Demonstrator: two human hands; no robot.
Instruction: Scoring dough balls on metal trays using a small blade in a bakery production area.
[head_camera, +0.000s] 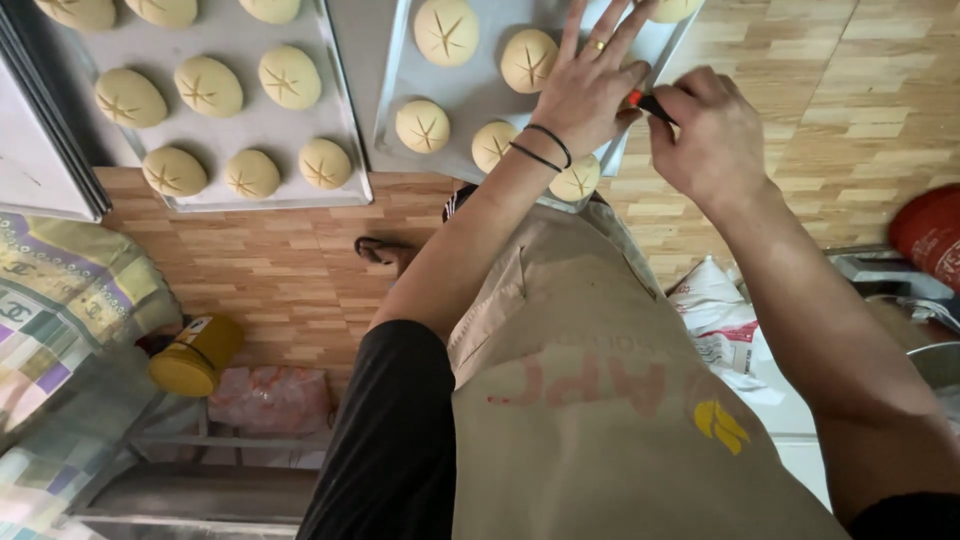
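Note:
My left hand (588, 85) lies flat with fingers spread over the right metal baking tray (392, 90), resting on a round dough bun that it hides. A ring and dark wrist bands show on it. My right hand (705, 130) is closed around a small tool with a red and black handle (645, 102), its tip pointing under my left hand. Several pale dough buns scored with star cuts sit on this tray, such as one bun (446, 30) at the top and another bun (422, 126) near the front edge.
A second tray (345, 150) to the left holds several more scored buns (208, 86). Below lie a wooden floor (290, 270), a yellow jar (195, 358), patterned cloth (60, 300), a white bag (715, 315) and a red container (930, 235). I wear a beige apron (600, 400).

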